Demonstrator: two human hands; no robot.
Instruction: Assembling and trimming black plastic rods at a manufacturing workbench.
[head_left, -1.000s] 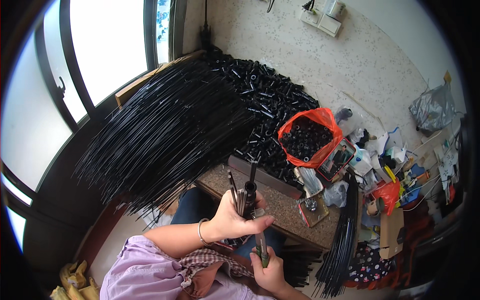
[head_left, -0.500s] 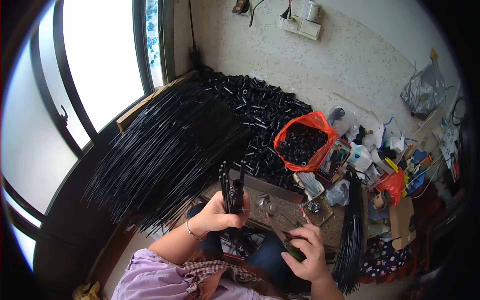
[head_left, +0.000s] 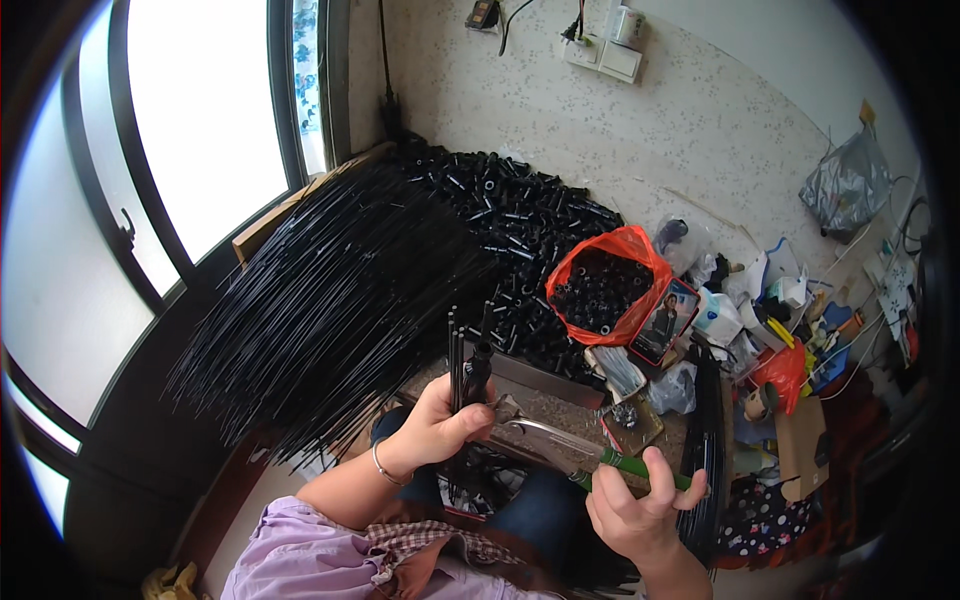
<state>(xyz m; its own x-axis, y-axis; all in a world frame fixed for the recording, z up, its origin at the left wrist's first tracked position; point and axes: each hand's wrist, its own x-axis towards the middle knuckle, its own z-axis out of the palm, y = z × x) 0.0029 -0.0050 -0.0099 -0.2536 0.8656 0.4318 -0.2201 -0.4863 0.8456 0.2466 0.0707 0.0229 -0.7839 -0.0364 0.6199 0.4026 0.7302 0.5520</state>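
Note:
My left hand (head_left: 428, 425) is wrapped round several thin black rods (head_left: 456, 350) and a short black tubular fitting (head_left: 478, 372), all upright. In my right hand (head_left: 640, 515) is a pair of pincers (head_left: 548, 434) with green handles spread apart; one handle lies along the fingers. The pincers' metal head is close beside the fitting and my left thumb; whether its jaws touch the fitting I cannot tell. Below my left hand, the lower ends of the rods are dark and hard to make out.
A large heap of black rods (head_left: 320, 300) lies to the left, with a pile of black tubular fittings (head_left: 500, 200) behind. An orange bag (head_left: 640, 245) of small black parts and a phone (head_left: 665, 322) are right of centre. Another bundle of rods (head_left: 703, 430) hangs over the table's right edge.
The pincers have swung up and left, their head now next to the fitting. Their handles have spread in my right hand. My left hand has risen slightly with the rods.

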